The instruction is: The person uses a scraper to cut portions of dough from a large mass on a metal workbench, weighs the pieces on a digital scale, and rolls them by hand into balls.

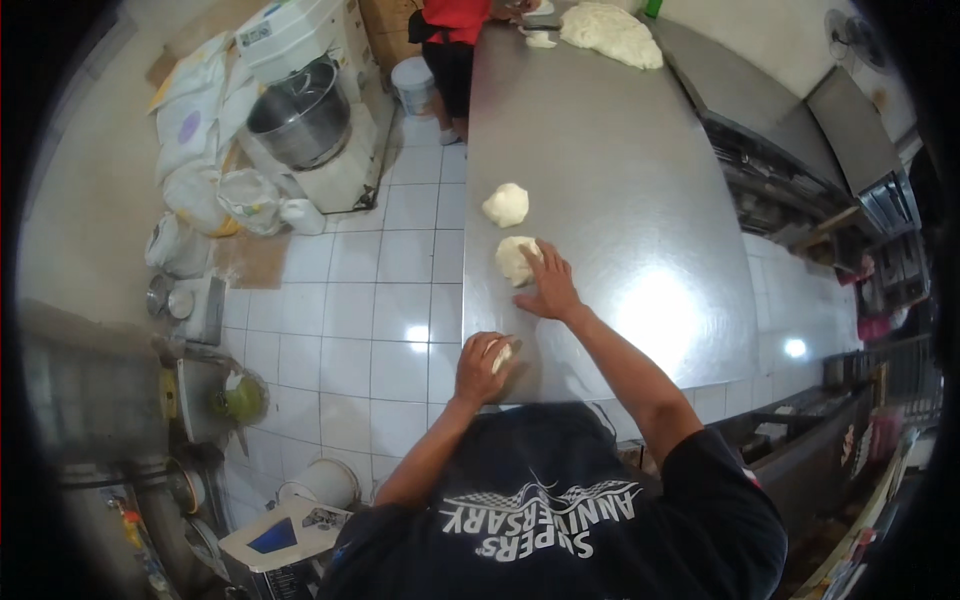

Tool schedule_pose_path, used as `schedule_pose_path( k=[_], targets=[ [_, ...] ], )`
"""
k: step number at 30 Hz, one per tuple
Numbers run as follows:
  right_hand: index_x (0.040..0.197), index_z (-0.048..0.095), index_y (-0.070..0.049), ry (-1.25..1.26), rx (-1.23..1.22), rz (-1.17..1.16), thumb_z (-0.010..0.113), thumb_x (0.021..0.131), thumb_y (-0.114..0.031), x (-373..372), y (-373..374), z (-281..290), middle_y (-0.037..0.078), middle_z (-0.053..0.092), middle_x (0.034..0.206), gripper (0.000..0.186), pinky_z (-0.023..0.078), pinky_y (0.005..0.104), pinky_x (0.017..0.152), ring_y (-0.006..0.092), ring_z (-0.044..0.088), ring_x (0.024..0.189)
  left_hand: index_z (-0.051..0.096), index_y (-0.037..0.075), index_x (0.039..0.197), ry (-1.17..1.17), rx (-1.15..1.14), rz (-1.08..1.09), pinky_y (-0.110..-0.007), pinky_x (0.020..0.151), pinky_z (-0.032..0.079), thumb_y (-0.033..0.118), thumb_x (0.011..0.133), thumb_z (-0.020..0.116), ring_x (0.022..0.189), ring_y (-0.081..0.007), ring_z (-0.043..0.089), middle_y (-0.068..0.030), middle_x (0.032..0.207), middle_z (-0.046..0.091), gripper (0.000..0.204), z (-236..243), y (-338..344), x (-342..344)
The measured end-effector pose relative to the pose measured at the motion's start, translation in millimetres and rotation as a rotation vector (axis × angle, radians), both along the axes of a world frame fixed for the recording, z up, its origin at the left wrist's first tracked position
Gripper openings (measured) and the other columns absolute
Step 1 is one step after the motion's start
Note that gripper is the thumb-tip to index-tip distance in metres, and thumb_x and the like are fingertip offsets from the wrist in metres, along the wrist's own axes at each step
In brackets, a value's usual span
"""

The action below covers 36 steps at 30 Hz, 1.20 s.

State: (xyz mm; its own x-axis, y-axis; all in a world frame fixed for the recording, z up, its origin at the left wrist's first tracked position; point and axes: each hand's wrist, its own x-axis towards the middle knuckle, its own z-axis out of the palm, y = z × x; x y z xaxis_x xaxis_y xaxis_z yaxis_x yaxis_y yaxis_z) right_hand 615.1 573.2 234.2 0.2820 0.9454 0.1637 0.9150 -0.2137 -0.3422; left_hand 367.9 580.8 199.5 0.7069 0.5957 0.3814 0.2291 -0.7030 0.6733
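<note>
My left hand (pixel 480 368) is curled around a small piece of dough (pixel 502 357) at the near left edge of the steel table; the palm and fingers partly hide it. Farther along the same edge, my right hand (pixel 550 288) reaches over a pale, roundish dough lump (pixel 514 258). Its fingertips touch the lump's right side, while the thumb is spread away, just below the lump. Just beyond lies a second dough lump (pixel 506 205), which neither hand touches.
The steel table (pixel 600 150) carries a large dough mass (pixel 610 33) at its far end, where a person in red (pixel 455 25) stands on the left. A dough mixer (pixel 300 115) and white sacks (pixel 195 125) are left across the tiled floor. A scale (pixel 285 535) stands lower left.
</note>
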Motion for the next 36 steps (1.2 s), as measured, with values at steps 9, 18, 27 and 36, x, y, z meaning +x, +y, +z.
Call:
schedule_pose_path(
  k=[9,18,27,36],
  targets=[
    [0.144,0.049,-0.018,0.045,-0.213,0.16,0.081,0.085,-0.039,31.5,70.4,-22.2,0.014,0.046,0.153,0.071,0.045,0.0505,0.109,0.039,0.047,0.137,0.067,0.009,0.118,0.045,0.078,0.089,-0.049,0.112,0.042,0.025,0.071,0.093,0.126,-0.0348,0.051,-0.0104,0.122,0.06,0.056,-9.3,-8.2,-1.7],
    [0.138,0.055,-0.003,0.771,0.289,-0.203,0.078,0.089,-0.025,15.3,1.0,65.9,0.02,0.068,0.124,0.057,0.056,0.0395,0.092,0.0311,0.07,0.109,0.071,0.008,0.11,-0.062,-0.018,0.164,-0.046,0.104,0.045,0.019,0.074,0.09,0.114,-0.0321,0.058,-0.0089,0.114,0.064,0.043,0.5,-8.4,-0.2],
    [0.135,0.061,-0.007,0.268,-0.098,0.182,0.083,0.086,-0.038,-50.5,-154.6,19.5,0.02,0.052,0.141,0.062,0.035,0.0537,0.114,0.0429,0.045,0.138,0.072,0.005,0.121,-0.041,-0.096,0.138,-0.043,0.096,0.056,0.02,0.078,0.09,0.12,-0.0347,0.059,-0.0138,0.126,0.06,0.05,5.5,-8.3,-2.1],
    [0.142,0.059,-0.012,0.269,0.056,0.264,0.079,0.085,-0.051,-28.1,-146.6,4.2,0.019,0.044,0.151,0.072,0.024,0.0594,0.123,0.0415,0.036,0.146,0.075,0.012,0.122,0.072,-0.009,0.133,-0.059,0.119,0.023,0.038,0.078,0.089,0.144,-0.0377,0.036,-0.0126,0.139,0.058,0.054,22.7,-18.5,-2.9]
  ],
)
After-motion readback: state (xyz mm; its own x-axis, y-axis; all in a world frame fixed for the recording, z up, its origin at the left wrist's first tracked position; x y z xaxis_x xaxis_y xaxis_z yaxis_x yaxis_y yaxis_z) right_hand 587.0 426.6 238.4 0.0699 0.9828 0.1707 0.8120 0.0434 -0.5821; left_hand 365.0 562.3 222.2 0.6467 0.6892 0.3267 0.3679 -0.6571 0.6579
